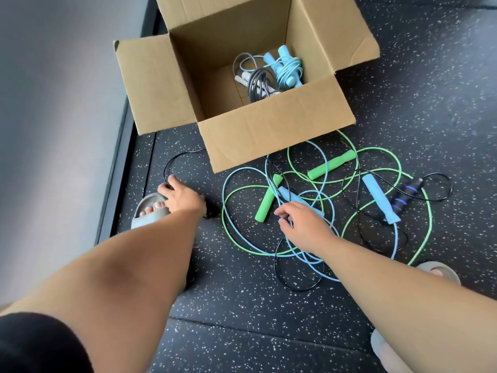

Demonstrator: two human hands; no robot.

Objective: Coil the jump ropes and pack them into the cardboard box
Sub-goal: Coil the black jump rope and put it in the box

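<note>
Green, blue and black jump ropes [322, 189] lie tangled on the floor [269, 305], just near of the cardboard box [269, 130], which holds two coiled ropes [287, 68]. The right hand [304, 224] pinches the black cord [164, 170] in the tangle. The left hand [180, 197], well apart, touches its loop at the left; its grip is unclear.

Soft, even light lit the speckled floor [430, 117], casting only faint shadows beside the cardboard box [269, 130]. The centre was sharp; the wide lens bent the edges, and the grey wall [53, 117] at left was smeared and featureless.
</note>
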